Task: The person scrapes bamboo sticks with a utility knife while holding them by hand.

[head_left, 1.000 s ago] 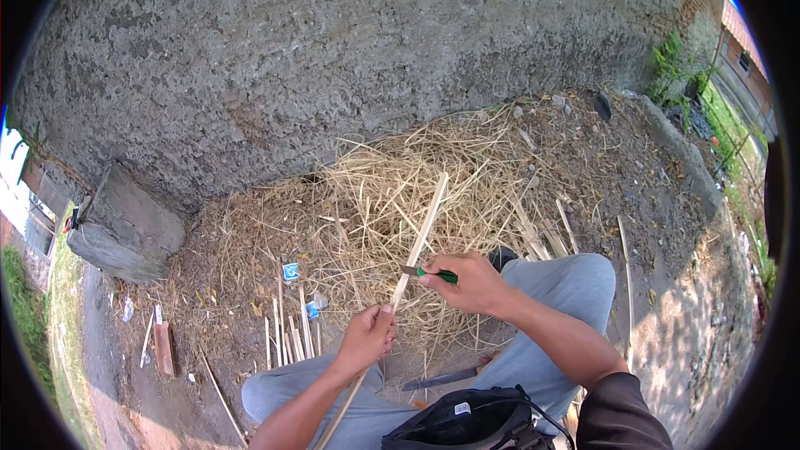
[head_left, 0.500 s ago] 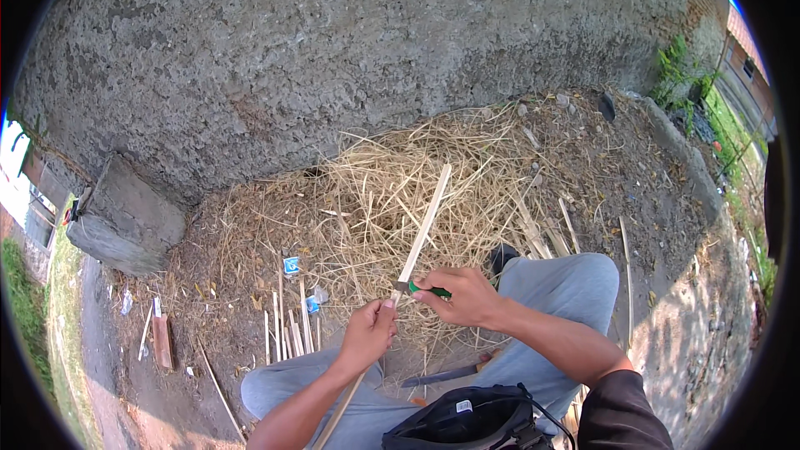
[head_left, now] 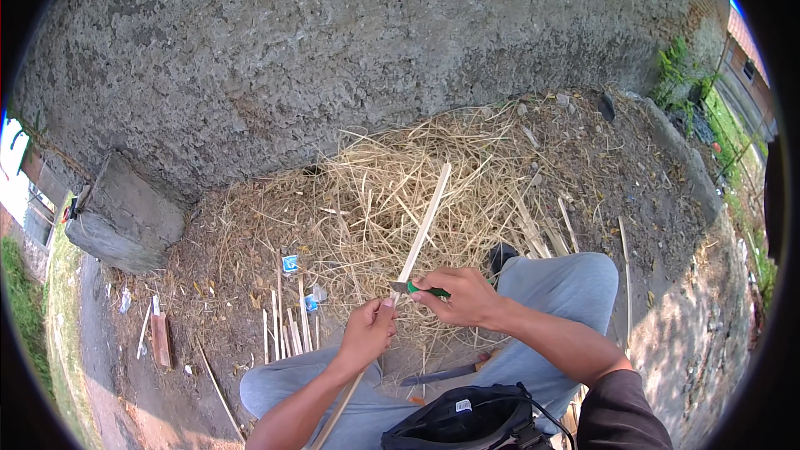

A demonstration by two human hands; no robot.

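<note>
A long pale strip, apparently split bamboo (head_left: 426,221), slants from my lap up over the pile of shavings. My left hand (head_left: 368,333) is closed around it in front of my lap. Just above that grip, my right hand (head_left: 461,297) is closed on a small knife (head_left: 432,290) with a green handle. Its short blade lies against the strip, close to my left thumb. On the ground between my legs rests a larger dark blade (head_left: 438,376), partly hidden by my leg and a black bag (head_left: 458,425) at my lap.
Curled straw-coloured shavings (head_left: 392,183) lie heaped before a rough grey wall (head_left: 333,50). Several cut strips (head_left: 292,335) lie left of my knee, near a blue packet (head_left: 290,264). Farther left are a brown wooden block (head_left: 162,342) and a concrete block (head_left: 129,217).
Almost nothing differs. Both hands keep their holds on the strip and knife, with the blade in nearly the same place.
</note>
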